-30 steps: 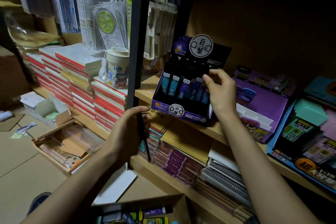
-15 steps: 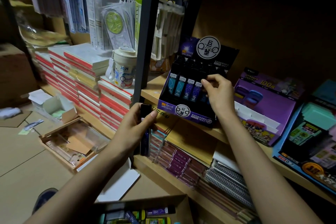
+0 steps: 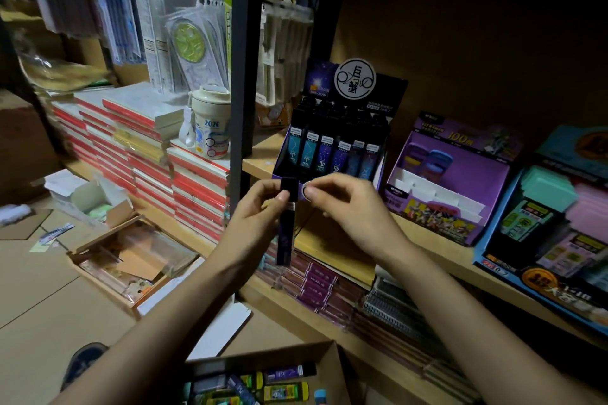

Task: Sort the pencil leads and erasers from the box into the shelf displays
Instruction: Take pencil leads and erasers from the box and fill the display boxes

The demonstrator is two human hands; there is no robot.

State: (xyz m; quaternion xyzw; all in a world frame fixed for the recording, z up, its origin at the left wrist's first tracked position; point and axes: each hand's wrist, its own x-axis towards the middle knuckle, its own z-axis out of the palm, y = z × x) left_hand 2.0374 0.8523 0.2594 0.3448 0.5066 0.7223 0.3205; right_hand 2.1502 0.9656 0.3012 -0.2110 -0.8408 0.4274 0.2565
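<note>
Fingers (image 3: 278,197) of my left hand (image 3: 258,222) clamp one dark lead tube (image 3: 285,237), raised upright in front of me since a second ago. My right hand (image 3: 348,207) has left the lead display (image 3: 386,92) and come to the tube's cap, fingertips together. I cannot tell if they grip it yet. I judge the previous tube is seated and this one goes in next.

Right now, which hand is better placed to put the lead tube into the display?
Left. The left hand grips the lead tube in front of the display; the right hand holds nothing.
</note>
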